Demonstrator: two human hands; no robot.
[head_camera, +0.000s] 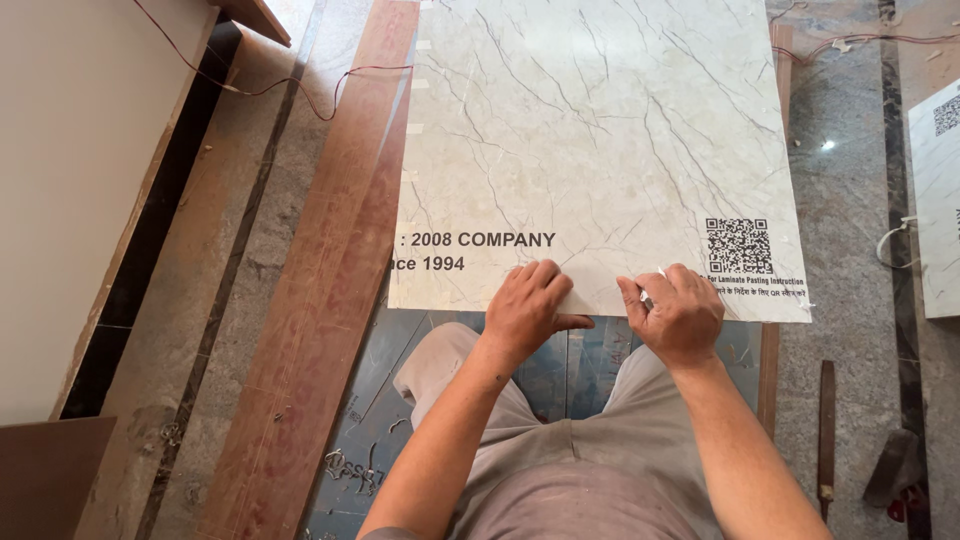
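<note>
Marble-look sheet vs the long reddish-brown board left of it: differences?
The marble-look sheet is wide, pale and grey-veined, with print and a square code; the reddish-brown board is narrow, long and plain. The left hand and right hand rest on the sheet's near edge; the board is untouched. Both lie flat.
</note>
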